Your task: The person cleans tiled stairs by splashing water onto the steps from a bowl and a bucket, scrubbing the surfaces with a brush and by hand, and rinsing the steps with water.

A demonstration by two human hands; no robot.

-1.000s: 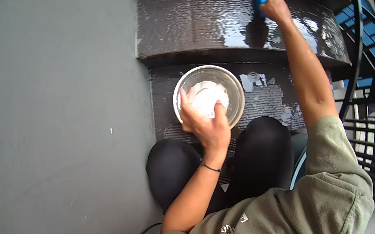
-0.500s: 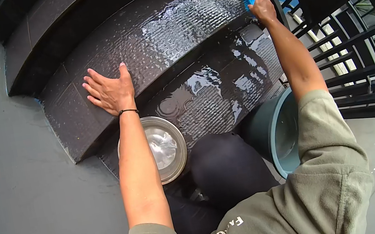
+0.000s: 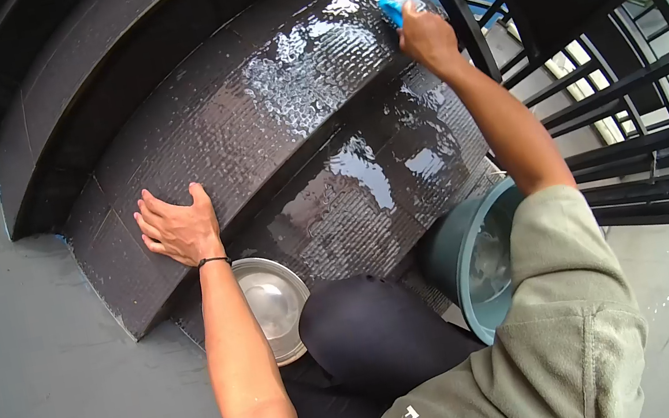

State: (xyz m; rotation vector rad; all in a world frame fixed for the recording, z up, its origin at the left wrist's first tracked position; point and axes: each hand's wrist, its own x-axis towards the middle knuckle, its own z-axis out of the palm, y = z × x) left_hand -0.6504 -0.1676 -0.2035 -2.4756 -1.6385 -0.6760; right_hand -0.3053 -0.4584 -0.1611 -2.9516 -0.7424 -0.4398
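My right hand (image 3: 427, 37) is closed around a blue scrub brush (image 3: 390, 12) at the right end of a dark tiled step (image 3: 207, 146), close to the railing. The hand covers most of the brush, and its bristles do not show. Water lies shiny over the step's ridged surface, with foamy bubbles left of the brush. My left hand (image 3: 182, 227) rests on the left part of the same step, palm down, its fingers spread and holding nothing.
Below my left wrist sits a round metal basin (image 3: 296, 338). A teal bucket (image 3: 470, 279) with water in it stands by my right arm. Black metal railing (image 3: 456, 8) runs along the right. More dark steps (image 3: 51, 71) rise at the upper left, beside a grey floor (image 3: 40, 368).
The view has shifted, so the steps, basin and bucket sit lower in the picture. My right hand has moved the brush slightly left along the step. My left hand stays on the step.
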